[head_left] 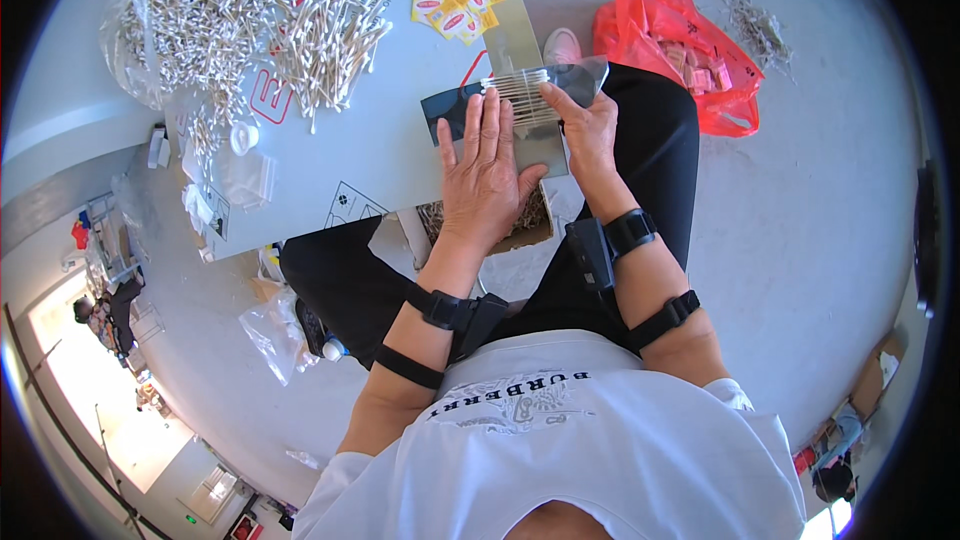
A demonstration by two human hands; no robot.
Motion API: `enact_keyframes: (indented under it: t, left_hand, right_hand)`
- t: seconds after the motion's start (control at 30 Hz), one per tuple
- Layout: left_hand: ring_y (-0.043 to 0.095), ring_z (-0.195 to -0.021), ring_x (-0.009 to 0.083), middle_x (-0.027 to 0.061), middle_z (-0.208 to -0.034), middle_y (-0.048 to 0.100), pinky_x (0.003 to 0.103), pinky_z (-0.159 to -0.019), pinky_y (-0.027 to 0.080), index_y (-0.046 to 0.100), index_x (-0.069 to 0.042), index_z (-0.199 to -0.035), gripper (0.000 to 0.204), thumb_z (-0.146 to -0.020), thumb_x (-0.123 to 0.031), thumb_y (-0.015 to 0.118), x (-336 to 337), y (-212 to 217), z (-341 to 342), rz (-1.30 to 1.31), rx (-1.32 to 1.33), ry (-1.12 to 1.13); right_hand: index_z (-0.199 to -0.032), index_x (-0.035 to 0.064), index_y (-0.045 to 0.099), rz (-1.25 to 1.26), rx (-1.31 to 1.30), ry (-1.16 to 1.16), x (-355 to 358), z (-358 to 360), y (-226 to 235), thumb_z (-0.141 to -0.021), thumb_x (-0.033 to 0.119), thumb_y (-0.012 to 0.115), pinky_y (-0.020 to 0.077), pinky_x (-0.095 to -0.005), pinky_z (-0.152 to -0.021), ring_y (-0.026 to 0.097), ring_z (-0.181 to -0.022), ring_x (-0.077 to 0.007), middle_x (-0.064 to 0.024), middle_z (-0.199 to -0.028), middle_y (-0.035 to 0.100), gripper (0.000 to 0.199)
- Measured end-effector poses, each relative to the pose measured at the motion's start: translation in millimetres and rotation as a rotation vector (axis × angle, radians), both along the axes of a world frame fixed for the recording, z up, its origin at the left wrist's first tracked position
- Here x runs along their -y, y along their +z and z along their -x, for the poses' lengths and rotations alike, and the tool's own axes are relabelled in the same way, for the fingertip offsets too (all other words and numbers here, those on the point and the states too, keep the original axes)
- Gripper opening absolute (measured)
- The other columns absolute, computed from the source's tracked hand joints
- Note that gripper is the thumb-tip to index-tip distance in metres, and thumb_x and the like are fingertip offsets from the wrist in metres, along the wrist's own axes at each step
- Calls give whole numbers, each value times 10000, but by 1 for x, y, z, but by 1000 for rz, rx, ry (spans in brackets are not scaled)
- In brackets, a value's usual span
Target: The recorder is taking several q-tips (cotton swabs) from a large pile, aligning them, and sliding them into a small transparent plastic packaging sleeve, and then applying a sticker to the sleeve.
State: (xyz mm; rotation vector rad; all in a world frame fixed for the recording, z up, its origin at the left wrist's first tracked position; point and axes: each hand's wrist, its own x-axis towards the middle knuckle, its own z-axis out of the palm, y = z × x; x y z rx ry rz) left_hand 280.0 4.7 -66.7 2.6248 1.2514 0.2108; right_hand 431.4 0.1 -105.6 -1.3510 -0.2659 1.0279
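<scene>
A row of cotton swabs [520,98] lies side by side on a dark, glossy plastic strip [446,108] at the table's right edge. My left hand [483,180] rests flat on the strip, its fingers stretched out and the fingertips at the swabs' left end. At the other end, my right hand [590,135] pinches the strip, with the thumb on top beside the swab tips and the other fingers mostly hidden beneath. Whether the swabs are under a film or bare on the strip, I cannot tell.
Loose swabs [325,50] lie left on the grey table [385,145], beside a swab-filled clear bag [130,50]. Yellow-and-white labels [458,5] are farther back. A clear container [248,180] stands near the left edge. Right, a red bag [645,20] holds pink packs; an open box [527,232] sits below.
</scene>
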Motion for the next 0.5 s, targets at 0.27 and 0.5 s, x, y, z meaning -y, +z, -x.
enact_keyframes:
  t: [0.27, 0.5]
  left_hand:
    - [181, -1484, 343, 211, -1603, 168, 467, -1191, 163, 218, 17, -1519, 664, -1020, -337, 477, -16, -8, 4, 356, 911, 230]
    - [263, -1450, 300, 198, -1549, 276, 423, -1190, 207, 250, 40, -1499, 577, -1052, -293, 400, -40, -10, -31, 468, 1285, 248]
  right_hand:
    - [-925, 31, 692, 72, -193, -43, 4, -8, 1, -895, 266, 726, 410, -214, -555, 554, -630, -50, 8, -783, 674, 239]
    - [-919, 61, 666, 3, -111, -68, -7, -3, -18, -885, 359, 742, 475, -235, -588, 602, -669, -69, 9, -812, 674, 309]
